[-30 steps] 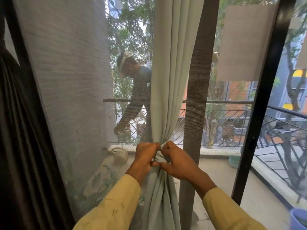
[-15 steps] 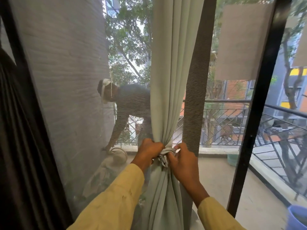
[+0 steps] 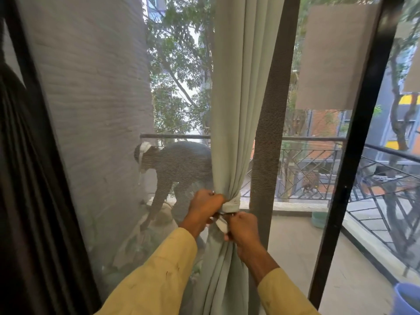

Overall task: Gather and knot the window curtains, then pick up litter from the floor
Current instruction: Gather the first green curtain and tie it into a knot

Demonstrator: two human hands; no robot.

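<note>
The pale green curtain [image 3: 229,105] hangs mid-window, between the grey mesh screen [image 3: 95,114] and a brown upright strip [image 3: 268,123]. Its folds are drawn into a narrow waist. A band of the same cloth [image 3: 232,204] wraps that waist, and a short tail [image 3: 221,225] hangs just below it, so the knot looks formed but probably not yet tight.

The left grip [image 3: 205,208] is a closed fist pressed against the band's left side, fingers curled on what seems to be one end of it. The right grip [image 3: 243,228] sits lower, just beside the tail, fingers curled round the tail or the folds behind it; which one cannot be told. Set on opposite sides, one high and one low, the fists suit a pull in opposing directions to cinch the knot.

Both forearms reach up from yellow sleeves [image 3: 159,276], wrists bent inward toward the cloth.

Beyond the mesh, another person [image 3: 181,164] bends over on the balcony by the railing [image 3: 318,139].
</note>
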